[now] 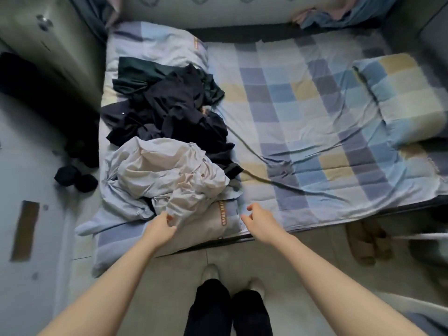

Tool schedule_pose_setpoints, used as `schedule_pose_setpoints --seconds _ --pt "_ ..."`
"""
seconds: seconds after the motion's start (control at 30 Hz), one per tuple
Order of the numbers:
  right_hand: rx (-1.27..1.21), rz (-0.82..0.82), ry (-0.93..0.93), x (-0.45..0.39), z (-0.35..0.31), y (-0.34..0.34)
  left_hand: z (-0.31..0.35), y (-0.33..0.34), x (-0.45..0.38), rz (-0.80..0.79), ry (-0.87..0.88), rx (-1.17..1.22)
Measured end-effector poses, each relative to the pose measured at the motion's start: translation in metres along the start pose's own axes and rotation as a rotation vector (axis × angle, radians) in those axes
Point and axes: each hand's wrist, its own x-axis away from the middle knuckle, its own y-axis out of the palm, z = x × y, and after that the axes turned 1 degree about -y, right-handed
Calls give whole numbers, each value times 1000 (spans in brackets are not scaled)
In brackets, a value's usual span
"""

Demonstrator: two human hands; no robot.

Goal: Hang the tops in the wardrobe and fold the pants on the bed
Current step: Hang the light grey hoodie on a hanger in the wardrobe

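Bed (303, 122): covered by a checked sheet in blue, violet, pale yellow and white, creased in long diagonal folds. It carries all the clothing in view, and all of it lies on the left half.

Pile, far part: a dark green garment (135, 73) lies crumpled against a checked pillow (155, 42). Dark navy garments (174, 112) are heaped over and just beside it, tangled together; which are tops and which are pants cannot be told.

Pile, near part: a pale off-white garment (169, 170), heavily wrinkled and bunched, rests on the navy heap's near edge and reaches the bed's front edge. A light blue cloth (116, 209) lies under and to the left of it.

A second checked pillow (407, 98) sits at the right side of the bed, well apart from the pile.

Left hand (161, 225): grip grasping the near hem of the pale off-white garment, fingers curled into the cloth.

Right hand (258, 218): grip released, fingers loosely bent, holding nothing, hovering over the bed's front edge just right of the pile.

Floor: dark rounded objects (75, 177) lie left of the bed; brown slippers (366, 243) lie at the right by the bed's front edge. The picture is blurred.
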Motion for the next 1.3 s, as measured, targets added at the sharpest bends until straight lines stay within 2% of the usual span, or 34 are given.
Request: schedule_pose_setpoints --seconds 0.13,0.23,0.37,0.5,0.53,0.6,0.73,0.83,0.9,1.0,1.07,1.13,1.17,1.3 --pt "66 -98 16 -74 -19 22 7 -1 -60 13 0 25" --pt "73 -125 -9 -113 -25 32 20 8 -98 85 37 -9" --pt "-18 -157 -25 -157 -28 44 36 23 -148 153 37 33" --pt "-157 -172 42 -184 -26 55 34 40 -176 95 -15 -42" --pt "-228 -180 91 -190 -26 58 32 46 -178 75 -29 5" --pt "-392 -215 219 -199 -29 63 31 57 -172 69 -56 244" --pt "-780 -255 526 -207 -39 65 38 60 -139 195 -74 736" --pt "-1107 -300 638 -213 -45 64 49 55 -108 195 -34 904" --pt "-1209 -353 685 -212 -53 61 54 51 -90 178 17 918" --pt "-1151 -295 647 -206 -68 52 58 45 -74 179 39 904" --pt "-1112 -131 579 -202 -74 44 60 40 -65 181 27 877" --pt "-1151 63 471 -192 -81 29 59 32 -58 177 -1 812" --pt "-1187 110 398 -182 -86 19 58 26 -55 161 -15 765" --pt "-1243 36 91 -121 -110 -18 58 -4 -40 -7 -56 513"
